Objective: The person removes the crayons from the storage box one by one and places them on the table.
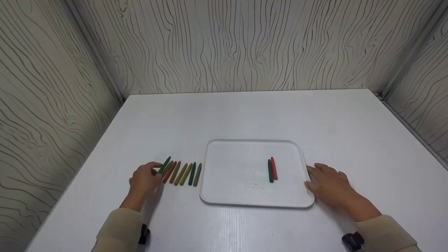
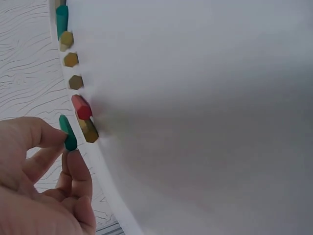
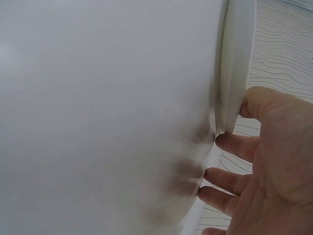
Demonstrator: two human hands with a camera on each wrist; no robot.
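My left hand [image 1: 144, 180] pinches a green crayon [image 2: 67, 131] between thumb and fingers, at the left end of a row of crayons. The row lies on the table: an olive one [image 2: 88, 129], a red one [image 1: 169, 172], then several brown and yellow ones [image 1: 181, 174], another green one [image 1: 192, 174] and a brownish one [image 1: 197, 175]. To their right is a white tray [image 1: 234, 189] holding a green crayon [image 1: 270, 170] and a red crayon [image 1: 274, 168] side by side. My right hand [image 1: 330, 185] holds the tray's right rim [image 3: 237, 58], thumb on the rim, fingertips at its edge.
A white table [image 1: 245, 115] carries everything. Wood-grain patterned panels [image 1: 224, 45] stand behind it and along both sides. The last crayon in the row lies close beside the tray's left rim.
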